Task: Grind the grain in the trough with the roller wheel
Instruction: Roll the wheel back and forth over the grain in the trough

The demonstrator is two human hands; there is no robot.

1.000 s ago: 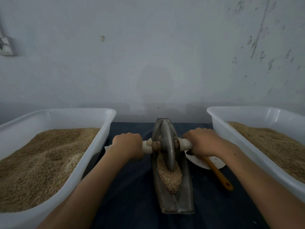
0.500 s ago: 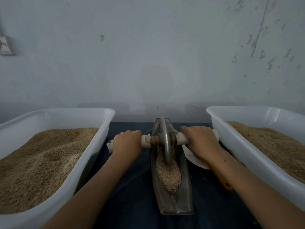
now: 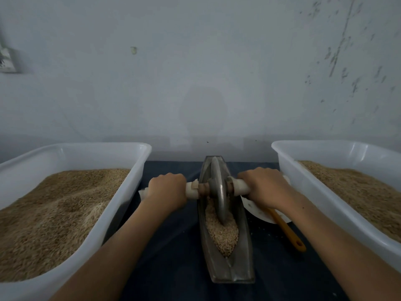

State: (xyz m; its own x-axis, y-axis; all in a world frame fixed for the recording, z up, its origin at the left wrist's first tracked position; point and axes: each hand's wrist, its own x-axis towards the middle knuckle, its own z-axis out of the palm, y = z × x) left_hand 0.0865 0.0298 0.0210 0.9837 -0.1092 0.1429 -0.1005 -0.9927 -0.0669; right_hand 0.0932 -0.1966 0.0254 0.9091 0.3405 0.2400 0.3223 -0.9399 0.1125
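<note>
A long metal trough [image 3: 227,253] is seen lying lengthwise on a dark cloth [image 3: 173,257], its far end toward the wall [image 3: 195,72]. Grain [image 3: 221,232] is heaped in the trough's middle and near part, while the near tip is left bare. A metal wheel [image 3: 218,190] is stood upright on edge in the trough, in its far half, with its lower rim sunk into the far side of the grain. An axle [image 3: 238,189] wrapped in white is passed through the wheel and juts out to both sides of the trough.

The axle left of the trough is gripped by the left hand [image 3: 166,191], fingers curled over the top. The axle right of the trough is gripped the same way by the right hand [image 3: 263,187]. Both forearms are stretched forward, one on each side of the trough.

A white tub [image 3: 121,216] is set to the left of the trough and is filled with brown grain. A second white tub [image 3: 303,192], also holding grain, is set to the trough's right. Between the trough and the right tub, a white dish [image 3: 258,212] is partly hidden under the right wrist, and an orange handle [image 3: 288,233] is laid across it, pointing toward the near edge of the cloth. What is at the handle's far end cannot be told.
</note>
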